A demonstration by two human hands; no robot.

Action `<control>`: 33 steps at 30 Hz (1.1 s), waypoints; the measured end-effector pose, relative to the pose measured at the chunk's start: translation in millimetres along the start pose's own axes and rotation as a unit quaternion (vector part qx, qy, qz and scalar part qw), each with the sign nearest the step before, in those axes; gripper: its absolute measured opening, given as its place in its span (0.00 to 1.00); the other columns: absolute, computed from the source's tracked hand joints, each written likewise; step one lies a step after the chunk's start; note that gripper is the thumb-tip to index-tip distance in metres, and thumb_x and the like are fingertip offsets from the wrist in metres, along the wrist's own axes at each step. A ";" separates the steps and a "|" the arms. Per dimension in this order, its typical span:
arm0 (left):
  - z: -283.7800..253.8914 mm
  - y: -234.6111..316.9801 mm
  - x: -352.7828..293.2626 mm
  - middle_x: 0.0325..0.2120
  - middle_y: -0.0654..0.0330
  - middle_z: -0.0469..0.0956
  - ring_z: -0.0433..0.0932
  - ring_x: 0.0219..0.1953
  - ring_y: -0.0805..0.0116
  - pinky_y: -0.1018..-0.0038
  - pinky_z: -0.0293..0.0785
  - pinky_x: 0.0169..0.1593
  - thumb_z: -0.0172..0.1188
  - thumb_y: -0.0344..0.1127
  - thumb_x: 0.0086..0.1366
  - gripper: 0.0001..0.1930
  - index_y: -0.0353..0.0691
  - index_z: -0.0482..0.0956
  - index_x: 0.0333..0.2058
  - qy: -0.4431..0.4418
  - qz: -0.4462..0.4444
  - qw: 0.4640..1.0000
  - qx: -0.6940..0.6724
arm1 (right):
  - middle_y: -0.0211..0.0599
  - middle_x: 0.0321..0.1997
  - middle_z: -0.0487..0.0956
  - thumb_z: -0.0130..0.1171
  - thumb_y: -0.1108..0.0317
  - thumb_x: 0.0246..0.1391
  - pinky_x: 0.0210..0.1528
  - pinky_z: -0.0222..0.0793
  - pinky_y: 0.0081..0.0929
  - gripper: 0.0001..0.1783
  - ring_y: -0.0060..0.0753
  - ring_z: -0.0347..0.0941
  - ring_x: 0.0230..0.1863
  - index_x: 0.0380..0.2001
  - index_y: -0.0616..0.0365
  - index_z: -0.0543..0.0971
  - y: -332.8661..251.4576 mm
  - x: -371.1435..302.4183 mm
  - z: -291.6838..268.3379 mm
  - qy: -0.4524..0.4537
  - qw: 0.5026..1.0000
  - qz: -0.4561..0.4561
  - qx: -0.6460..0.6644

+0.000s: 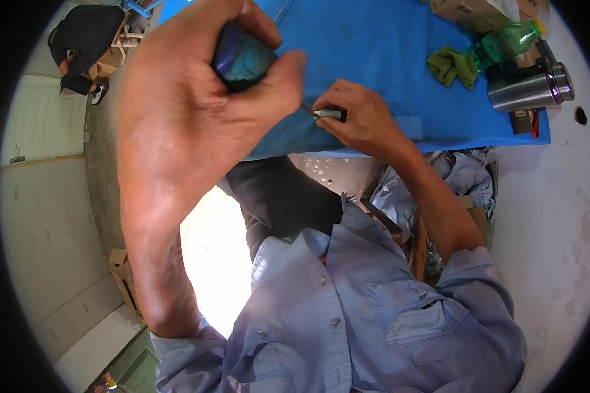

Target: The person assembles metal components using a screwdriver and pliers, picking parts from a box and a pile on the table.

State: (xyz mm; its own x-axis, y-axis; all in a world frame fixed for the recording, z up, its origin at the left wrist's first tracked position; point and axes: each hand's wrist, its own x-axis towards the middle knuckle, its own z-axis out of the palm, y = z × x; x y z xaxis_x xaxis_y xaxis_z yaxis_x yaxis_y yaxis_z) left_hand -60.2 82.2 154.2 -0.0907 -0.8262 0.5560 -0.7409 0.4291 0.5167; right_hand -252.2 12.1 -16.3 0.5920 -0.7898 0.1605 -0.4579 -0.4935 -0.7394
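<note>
My left hand (190, 98) is large and close to the view, its fingers wrapped round the rounded dark blue and teal handle (246, 57) of a tool that looks like a screwdriver. A thin metal shaft (307, 109) shows past the thumb and points at a small silver-and-black part (330, 114). My right hand (360, 118) pinches that part between thumb and fingers, just above the near edge of the blue-covered table (367, 46). Shaft tip and part meet or nearly meet; whether they touch I cannot tell. My left hand hides most of the tool.
At the table's right stand a green plastic bottle (508, 44), a crumpled green cloth (452, 67), a steel mug (528, 88) and a cardboard box (472, 14). Plastic-wrapped stuff (465, 173) lies in a box below. Another person (85, 42) bends over at far left.
</note>
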 end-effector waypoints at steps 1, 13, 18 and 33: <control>-1.0 0.1 0.0 0.24 0.68 0.72 0.69 0.27 0.83 0.82 0.65 0.32 0.69 0.27 0.59 0.08 0.36 0.78 0.32 -0.002 0.006 1.000 0.004 | 0.38 0.38 0.81 0.69 0.67 0.50 0.44 0.73 0.43 0.07 0.47 0.78 0.43 0.33 0.55 0.86 0.1 -0.3 0.2 -0.002 1.000 -0.002 -0.006; -8.3 0.2 7.6 0.21 0.67 0.74 0.68 0.24 0.82 0.80 0.63 0.27 0.69 0.36 0.65 0.10 0.36 0.79 0.33 -0.082 -0.063 0.994 0.016 | 0.45 0.41 0.82 0.74 0.60 0.49 0.47 0.74 0.41 0.23 0.52 0.79 0.45 0.45 0.59 0.81 -75.4 29.3 -40.3 0.020 0.973 -0.193 0.124; -16.5 6.2 7.0 0.28 0.62 0.79 0.73 0.29 0.76 0.78 0.67 0.32 0.64 0.46 0.70 0.17 0.35 0.80 0.36 -0.085 -0.040 0.994 0.061 | 0.42 0.35 0.83 0.72 0.66 0.51 0.41 0.74 0.35 0.17 0.37 0.80 0.38 0.41 0.63 0.81 -105.3 48.5 -33.7 0.047 0.950 -0.231 0.207; -53.5 -119.7 -75.0 0.40 0.49 0.85 0.83 0.46 0.60 0.65 0.78 0.49 0.62 0.62 0.69 0.32 0.30 0.83 0.46 0.106 -0.290 0.951 -0.010 | 0.22 0.19 0.66 0.70 0.68 0.59 0.26 0.59 0.25 0.15 0.16 0.59 0.24 0.25 0.58 0.73 -121.3 56.1 -9.7 0.105 0.950 -0.130 0.265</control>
State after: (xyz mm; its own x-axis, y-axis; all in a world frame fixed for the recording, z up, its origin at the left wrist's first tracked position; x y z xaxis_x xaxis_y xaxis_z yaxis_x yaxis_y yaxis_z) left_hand 70.9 112.4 85.5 0.4670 -0.8346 0.2921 -0.6127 -0.0673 0.7874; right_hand -169.9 24.1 88.8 0.4677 -0.7498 0.4681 0.1165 -0.4727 -0.8735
